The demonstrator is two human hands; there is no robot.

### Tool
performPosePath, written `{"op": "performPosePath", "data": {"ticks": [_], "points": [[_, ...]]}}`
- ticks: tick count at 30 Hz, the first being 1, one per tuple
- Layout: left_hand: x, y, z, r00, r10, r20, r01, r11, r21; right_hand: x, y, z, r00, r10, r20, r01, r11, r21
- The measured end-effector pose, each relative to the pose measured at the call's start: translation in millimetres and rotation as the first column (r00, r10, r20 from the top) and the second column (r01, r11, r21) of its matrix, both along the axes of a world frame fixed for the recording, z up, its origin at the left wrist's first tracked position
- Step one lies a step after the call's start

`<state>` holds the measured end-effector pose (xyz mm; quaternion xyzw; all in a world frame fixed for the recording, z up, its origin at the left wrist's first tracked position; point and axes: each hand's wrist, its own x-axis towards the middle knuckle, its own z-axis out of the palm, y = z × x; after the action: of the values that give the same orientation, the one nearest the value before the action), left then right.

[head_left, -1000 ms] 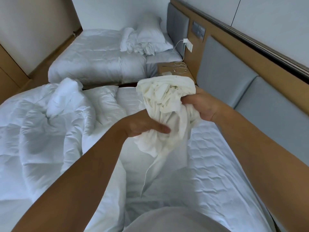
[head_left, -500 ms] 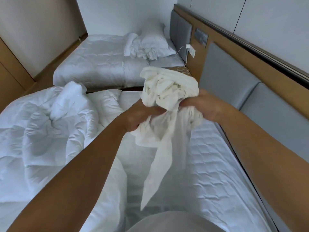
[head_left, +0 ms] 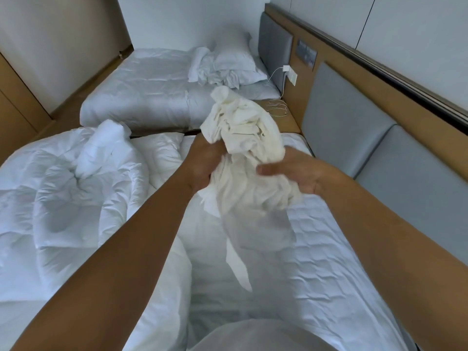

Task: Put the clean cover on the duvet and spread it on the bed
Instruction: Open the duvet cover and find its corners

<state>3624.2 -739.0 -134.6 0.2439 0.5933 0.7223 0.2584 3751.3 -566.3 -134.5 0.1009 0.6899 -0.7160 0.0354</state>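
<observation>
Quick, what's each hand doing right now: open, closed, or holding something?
Left hand: fingers curled into the bunched cream duvet cover, gripping it.
Right hand: holds the same duvet cover, thumb laid across the fabric.

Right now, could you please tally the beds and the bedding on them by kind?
Beds: 2
Pillows: 2
Bunched duvet: 1
Cream cover: 1
Crumpled linen pile: 1
Total: 7
</observation>
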Motion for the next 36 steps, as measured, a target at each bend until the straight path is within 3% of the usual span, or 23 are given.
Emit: {"op": "performPosePath", "data": {"ticks": [3,6,10,14,19,22,25,28,33,36], "points": [[4,10,3,1.0,-0.01,0.018,0.01,1.0,-0.011,-2,-17,-15,1.0,0.031,0.002,-0.031,0.988,0.149],[-5,-5,-3,0.991,-0.131,0.013,0.131,0.985,-0.11,2,-1,-8,0.981,-0.156,-0.113,0.154,0.988,-0.024],[6,-17,-17,0.864,-0.503,-0.015,0.469,0.815,-0.34,3,14,6,0.961,-0.226,-0.159,0.205,0.969,-0.137],[17,-14,-23,0.875,-0.472,0.109,0.484,0.865,-0.136,-3,3,12,0.958,-0.244,-0.154,0.21,0.956,-0.204],[4,-17,-26,0.903,-0.362,0.232,0.341,0.932,0.127,-2,1,11,0.969,-0.209,-0.134,0.19,0.972,-0.14],[4,-15,-25,0.834,-0.444,0.327,0.356,0.887,0.295,2,-1,9,0.996,0.001,-0.086,-0.016,0.985,-0.173],[4,-13,-23,0.809,-0.487,0.329,0.351,0.849,0.395,6,2,10,0.98,0.197,0.01,-0.197,0.98,-0.009],[3,-11,-24,0.831,-0.469,0.299,0.375,0.869,0.323,8,2,8,0.986,0.166,-0.001,-0.166,0.986,0.027],[5,-19,-24,0.791,-0.581,0.191,0.605,0.79,-0.102,8,2,-7,0.989,-0.026,-0.144,0.008,0.992,-0.129],[10,-19,-31,0.802,-0.567,0.19,0.596,0.78,-0.189,5,1,-13,0.986,-0.095,-0.137,0.086,0.994,-0.07]]}}
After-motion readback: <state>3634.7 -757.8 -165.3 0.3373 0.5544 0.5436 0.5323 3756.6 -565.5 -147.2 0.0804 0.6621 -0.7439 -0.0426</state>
